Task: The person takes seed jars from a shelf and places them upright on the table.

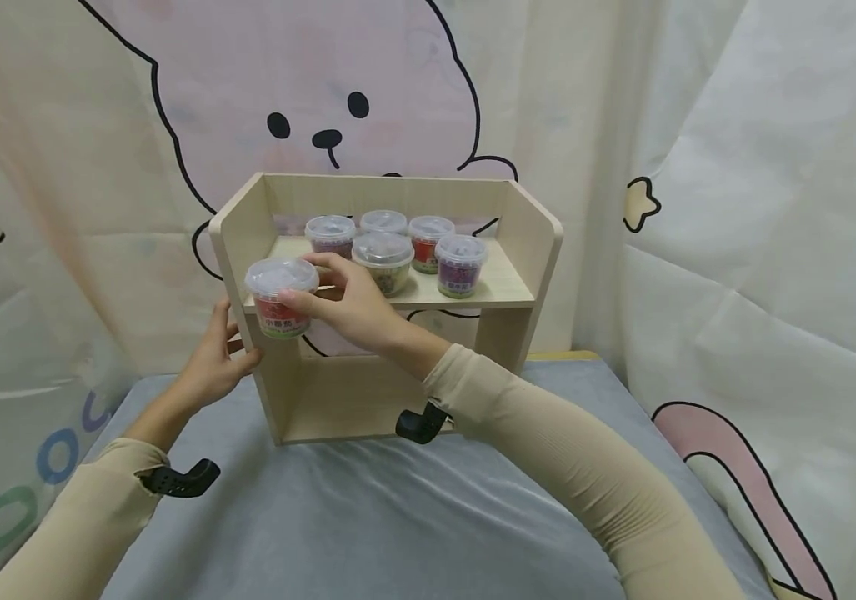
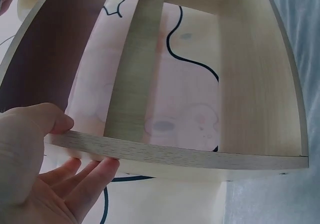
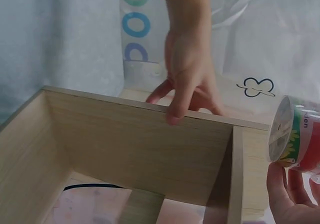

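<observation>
My right hand (image 1: 356, 304) grips a clear plastic cup (image 1: 281, 310) with a translucent lid and a red label, thumb on the near side. It holds the cup at the front left corner of a small wooden shelf (image 1: 397, 410); in the right wrist view the cup (image 3: 309, 141) shows a green and red wrap. With my left hand (image 1: 213, 358) I pinch the edge of the shelf's left side panel. Thumb and fingers of that hand (image 2: 55, 166) lie on opposite faces of the board in the left wrist view. Several similar lidded cups (image 1: 460, 267) stand upright on the upper board.
The shelf stands on a table covered with a grey-blue cloth (image 1: 397, 517). Behind it hangs a pale curtain (image 1: 555, 100) printed with a pink bear face. White printed sheeting (image 1: 773, 250) hangs at the right. A black strap (image 1: 183, 479) sits on each wrist.
</observation>
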A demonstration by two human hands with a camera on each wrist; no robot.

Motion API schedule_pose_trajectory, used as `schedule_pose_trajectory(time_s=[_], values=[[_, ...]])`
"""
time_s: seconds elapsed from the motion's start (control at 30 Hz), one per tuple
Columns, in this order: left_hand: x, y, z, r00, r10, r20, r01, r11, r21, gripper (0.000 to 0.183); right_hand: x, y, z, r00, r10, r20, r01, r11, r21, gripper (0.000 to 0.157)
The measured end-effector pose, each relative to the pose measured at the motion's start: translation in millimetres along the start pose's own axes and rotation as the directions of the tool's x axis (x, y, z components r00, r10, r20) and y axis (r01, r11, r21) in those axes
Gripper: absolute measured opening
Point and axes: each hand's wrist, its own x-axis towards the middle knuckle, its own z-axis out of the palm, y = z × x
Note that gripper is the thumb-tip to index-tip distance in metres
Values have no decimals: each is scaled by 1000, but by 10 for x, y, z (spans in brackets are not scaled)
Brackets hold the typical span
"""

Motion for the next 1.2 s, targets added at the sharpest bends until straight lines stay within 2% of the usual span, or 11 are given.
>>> schedule_pose_trajectory(time_s=[0.23, 0.43, 0.53, 0.7, 0.83, 1.07, 1.2], values=[[-10, 8, 10, 1000, -17, 5, 17, 1000, -12, 93, -138, 126, -23, 999, -3, 36, 3, 1000, 2, 63], [-24, 21, -2, 999, -33, 18, 32, 999, 7, 93, -236, 228, 4, 995, -66, 72, 66, 998, 1, 56], [-20, 28, 0, 999, -46, 21, 45, 999, 19, 95, -298, 292, 24, 996, -65, 67, 65, 998, 11, 56], [-11, 43, 7, 997, -66, 31, 65, 997, 31, 96, -416, 478, 75, 998, -13, 59, 11, 999, 33, 56], [-15, 47, 0, 997, -68, 35, 67, 997, 38, 96, -507, 711, 146, 996, 41, 77, -46, 997, 63, 55], [-26, 51, 6, 998, -54, 32, 54, 998, 16, 94, -616, 1096, 301, 982, 158, 99, -166, 983, 73, 55], [-23, 55, 23, 999, -39, 31, 38, 999, 7, 94, -676, 1246, 392, 974, 197, 112, -205, 976, 73, 55]])
